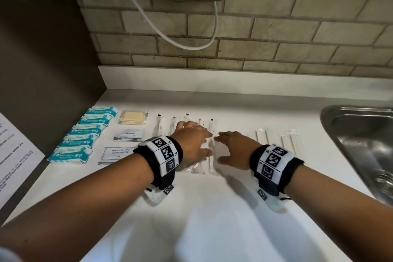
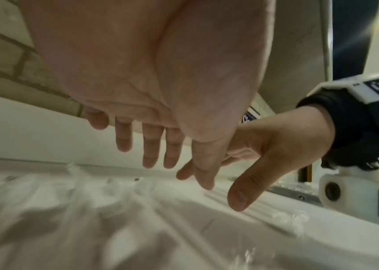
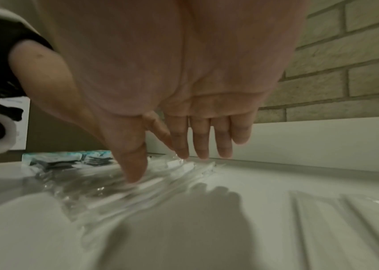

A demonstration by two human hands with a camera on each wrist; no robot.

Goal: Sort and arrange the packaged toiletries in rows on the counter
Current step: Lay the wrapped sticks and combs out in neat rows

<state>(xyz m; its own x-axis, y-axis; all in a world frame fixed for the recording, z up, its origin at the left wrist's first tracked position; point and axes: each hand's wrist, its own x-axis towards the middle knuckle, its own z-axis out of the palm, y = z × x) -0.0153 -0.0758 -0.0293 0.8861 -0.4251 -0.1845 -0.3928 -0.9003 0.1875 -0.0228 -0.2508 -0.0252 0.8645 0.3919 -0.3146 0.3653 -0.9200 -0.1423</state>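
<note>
Two forearms in black-and-white marker wristbands reach over a white counter [image 1: 212,208]. The left hand [image 1: 192,143] and right hand [image 1: 232,149] lie palm down with straight, spread fingers, gripping nothing, over a row of long clear-wrapped white toiletry sticks [image 1: 210,155]. Only the right wrist view shows the right thumb [image 3: 132,164] tip pressing on crinkled clear wrap [image 3: 114,188]; the left wrist view shows the left fingers [image 2: 151,146] held just above the packets, the right hand [image 2: 264,146] close beside. Right of the hands, more clear sleeves [image 1: 276,138] lie parallel near a steel sink [image 1: 361,134]. Left of them sit a white shampoo sachet stack [image 1: 118,153], a toothpaste sachet stack [image 1: 129,135] and a clear pack of yellow squares [image 1: 133,118]. At far left, 5 teal-and-white wipe packets [image 1: 85,134] form a column. Behind rises a grey brick-tile wall [image 1: 276,27] with a looping white cable [image 1: 170,34].
</note>
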